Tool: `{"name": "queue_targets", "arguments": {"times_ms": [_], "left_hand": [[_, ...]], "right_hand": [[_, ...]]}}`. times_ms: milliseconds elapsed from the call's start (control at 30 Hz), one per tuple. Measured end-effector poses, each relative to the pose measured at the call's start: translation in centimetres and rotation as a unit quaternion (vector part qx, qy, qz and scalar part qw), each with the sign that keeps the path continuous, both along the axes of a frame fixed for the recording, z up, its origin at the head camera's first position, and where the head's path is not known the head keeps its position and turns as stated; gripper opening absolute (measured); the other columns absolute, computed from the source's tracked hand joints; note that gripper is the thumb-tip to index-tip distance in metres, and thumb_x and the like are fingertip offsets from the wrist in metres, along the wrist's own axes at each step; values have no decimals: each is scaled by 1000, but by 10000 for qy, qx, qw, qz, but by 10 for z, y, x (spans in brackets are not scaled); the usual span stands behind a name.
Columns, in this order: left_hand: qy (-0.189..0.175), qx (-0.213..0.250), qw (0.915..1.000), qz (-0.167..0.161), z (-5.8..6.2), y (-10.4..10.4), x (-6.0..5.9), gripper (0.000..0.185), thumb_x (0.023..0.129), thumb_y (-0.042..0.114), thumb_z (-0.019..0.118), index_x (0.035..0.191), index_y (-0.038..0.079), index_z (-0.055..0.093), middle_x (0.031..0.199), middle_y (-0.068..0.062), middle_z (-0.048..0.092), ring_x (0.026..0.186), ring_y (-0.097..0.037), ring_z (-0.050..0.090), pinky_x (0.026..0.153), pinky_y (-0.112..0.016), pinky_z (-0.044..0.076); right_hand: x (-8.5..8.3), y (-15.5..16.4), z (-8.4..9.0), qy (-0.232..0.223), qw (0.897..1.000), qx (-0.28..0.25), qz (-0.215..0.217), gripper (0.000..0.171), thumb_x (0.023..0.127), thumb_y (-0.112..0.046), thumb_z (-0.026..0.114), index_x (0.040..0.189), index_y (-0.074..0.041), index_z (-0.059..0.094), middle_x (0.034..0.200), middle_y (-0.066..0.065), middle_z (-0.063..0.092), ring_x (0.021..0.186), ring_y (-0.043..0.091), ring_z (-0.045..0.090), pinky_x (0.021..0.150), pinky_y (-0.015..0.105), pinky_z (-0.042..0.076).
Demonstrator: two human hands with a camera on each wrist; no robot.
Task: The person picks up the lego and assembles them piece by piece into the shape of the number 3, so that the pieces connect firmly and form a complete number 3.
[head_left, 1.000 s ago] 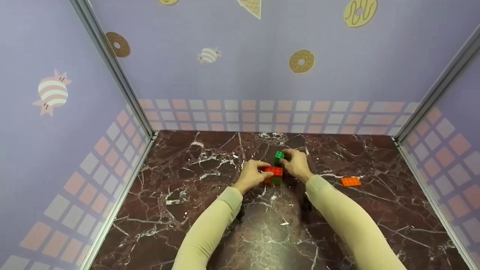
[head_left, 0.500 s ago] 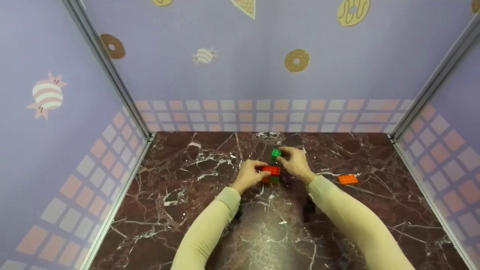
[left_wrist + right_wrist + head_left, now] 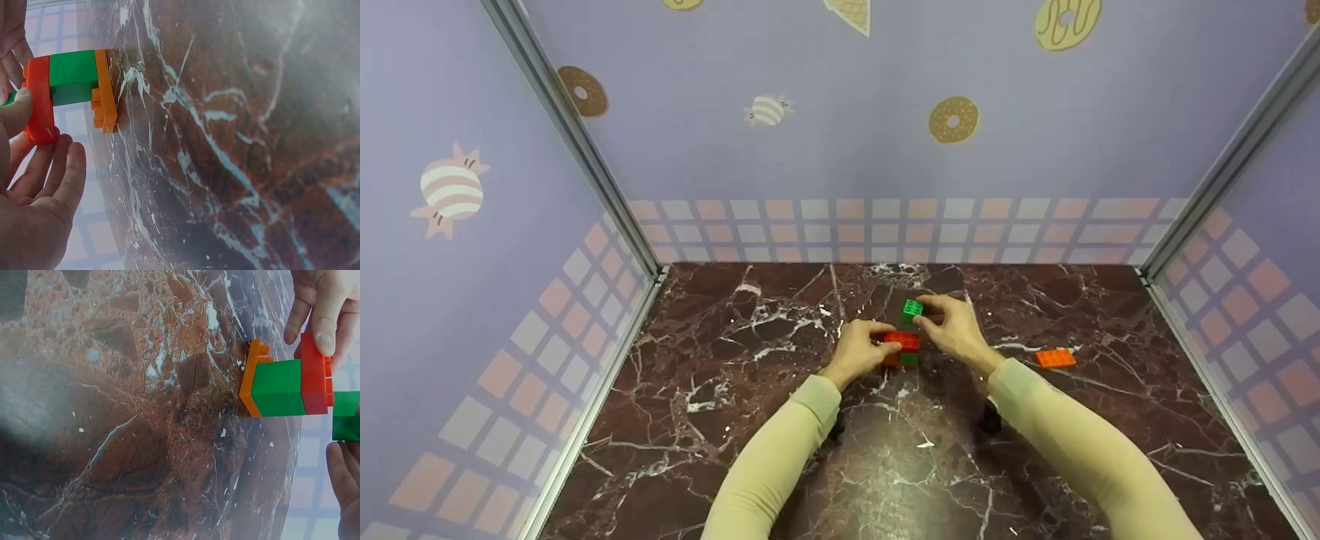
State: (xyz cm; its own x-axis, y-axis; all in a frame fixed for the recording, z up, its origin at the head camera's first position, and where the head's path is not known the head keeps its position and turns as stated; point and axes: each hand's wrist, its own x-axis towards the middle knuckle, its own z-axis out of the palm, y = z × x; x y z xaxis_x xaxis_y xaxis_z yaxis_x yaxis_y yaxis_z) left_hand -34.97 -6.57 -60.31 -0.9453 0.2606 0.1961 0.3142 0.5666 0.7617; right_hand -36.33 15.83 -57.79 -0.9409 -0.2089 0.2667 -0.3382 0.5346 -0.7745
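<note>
Head view shows little change: our left hand [image 3: 864, 346] still steadies the red-green-orange plastic brick stack [image 3: 903, 349], our right hand [image 3: 956, 327] still pinches the small green plastic brick [image 3: 913, 308] above it, not yet pressed on.

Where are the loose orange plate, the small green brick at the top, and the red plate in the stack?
loose orange plate [image 3: 1055, 358], head view, its studded top.
small green brick [image 3: 913, 308], head view, its studded top.
red plate [image 3: 313, 374], right wrist view, its side face.
</note>
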Motion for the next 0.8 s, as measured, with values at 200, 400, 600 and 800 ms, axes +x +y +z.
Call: {"name": "queue_targets", "arguments": {"times_ms": [200, 400, 600, 800], "left_hand": [[50, -43, 10000, 23, -1, 0, 0, 30, 96, 19, 89, 123, 5, 86, 122, -15, 86, 100, -28, 84, 90, -40, 68], [83, -137, 9999, 11, 1, 2, 1, 30, 97, 19, 88, 124, 6, 86, 118, -14, 87, 98, -27, 83, 88, -40, 68], [71, -192, 9998, 1, 2, 2, 2, 30, 97, 19, 87, 124, 6, 85, 116, -13, 87, 95, -26, 84, 86, -38, 68], [99, -221, 9996, -119, 6, 1, 3, 39, 99, 17, 85, 134, 0, 80, 122, -17, 85, 103, -32, 84, 94, -46, 68]], "right_hand": [[4, 1, 1, 136, 9998, 90, 81, 42, 102, -10, 81, 142, 3, 74, 141, 28, 76, 117, 45, 82, 99, 54, 68], [9, 4, 3, 85, 9998, -100, 124, 41, 101, -7, 81, 140, 3, 75, 135, 26, 79, 111, 42, 84, 95, 51, 69], [16, 6, 1, 105, 9997, -88, 206, 41, 100, -4, 82, 139, 3, 76, 132, 25, 80, 115, 41, 83, 98, 51, 68], [20, 7, 1, 199, 9992, -39, 357, 38, 98, -5, 83, 136, 0, 78, 128, 22, 82, 113, 39, 83, 98, 50, 68]]}}
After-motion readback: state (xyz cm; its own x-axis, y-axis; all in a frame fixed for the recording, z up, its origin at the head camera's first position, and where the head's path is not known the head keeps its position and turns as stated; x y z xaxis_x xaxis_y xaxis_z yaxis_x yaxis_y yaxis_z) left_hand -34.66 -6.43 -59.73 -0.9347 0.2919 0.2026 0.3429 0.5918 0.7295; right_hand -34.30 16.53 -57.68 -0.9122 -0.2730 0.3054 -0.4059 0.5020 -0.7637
